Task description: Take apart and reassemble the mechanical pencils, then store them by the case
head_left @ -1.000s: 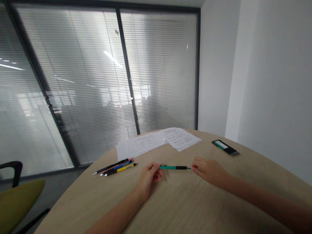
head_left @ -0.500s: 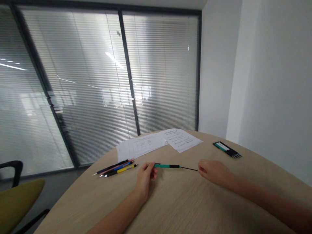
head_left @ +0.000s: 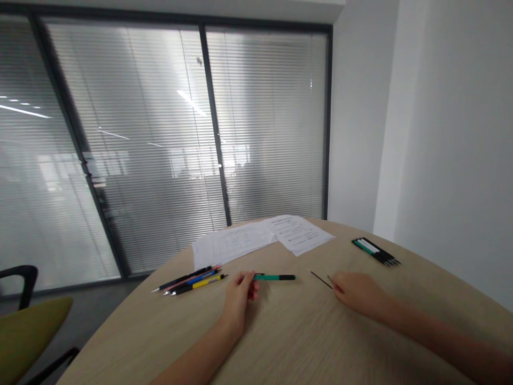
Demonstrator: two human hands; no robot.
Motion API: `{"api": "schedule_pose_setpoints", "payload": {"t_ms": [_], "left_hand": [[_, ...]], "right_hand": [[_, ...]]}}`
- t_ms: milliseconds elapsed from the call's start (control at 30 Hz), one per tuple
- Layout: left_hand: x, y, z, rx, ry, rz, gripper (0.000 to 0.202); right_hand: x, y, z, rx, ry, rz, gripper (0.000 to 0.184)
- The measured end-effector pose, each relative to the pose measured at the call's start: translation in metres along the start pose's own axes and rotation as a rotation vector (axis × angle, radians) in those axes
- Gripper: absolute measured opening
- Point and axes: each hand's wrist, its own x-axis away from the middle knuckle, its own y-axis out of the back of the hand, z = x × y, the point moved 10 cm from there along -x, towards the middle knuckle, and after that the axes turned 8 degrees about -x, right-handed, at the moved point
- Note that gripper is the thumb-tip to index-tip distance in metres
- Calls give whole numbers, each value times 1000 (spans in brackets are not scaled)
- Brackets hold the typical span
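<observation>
Fingers pinched, my left hand (head_left: pixel 239 293) grips one end of a green pen barrel (head_left: pixel 272 277) with a black grip and a dark clip, pointing right. My right hand (head_left: pixel 356 290) is closed over the table on a thin black pen refill (head_left: pixel 321 280), which sticks out to the left, apart from the barrel. A small greyish tip also pokes out by the right fingers; I cannot tell what it is. Left of my left hand, several pens (head_left: pixel 192 280) lie side by side, among them a yellow one and a blue one.
Printed paper sheets (head_left: pixel 240 240) lie toward the far edge of the round wooden table (head_left: pixel 280 342). At the right is a row of black and green pens (head_left: pixel 375 251). A yellow-green chair (head_left: pixel 36 326) stands at the left, beyond the table edge.
The black refill has come out of the green barrel's end. My right hand has moved slightly right and down with it, and the refill is tilted more. My left hand stays nearly in place.
</observation>
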Motion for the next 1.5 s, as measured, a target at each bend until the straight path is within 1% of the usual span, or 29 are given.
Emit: {"api": "schedule_pose_setpoints", "payload": {"t_ms": [233,500,700,900,1033,1100,1167,1300,1500], "left_hand": [[1,-2,0,-12,18,12,27],[-1,0,-5,-133,-25,-6,24],[-6,1,-21,-285,-116,9,22],[-8,-11,-37,-460,-257,108,20],[-7,-20,-51,-562,-336,186,18],[-5,-24,-58,-599,-342,230,16],[-3,-26,-66,-638,-344,247,15],[-1,-25,-77,-710,-351,240,15],[0,-24,-84,-753,-378,243,17]], "right_hand": [[1,-7,-3,-68,-146,-10,24],[3,-9,1,-72,-157,-93,29],[5,-9,1,-61,-166,-145,29],[5,-7,0,-86,-183,-154,28],[5,-7,0,-91,-187,-155,26],[5,-8,-1,-101,-189,-159,25],[5,-9,-2,-111,-195,-162,25],[5,-8,-3,-113,-186,-172,24],[5,-10,-4,-92,-195,-163,22]]}}
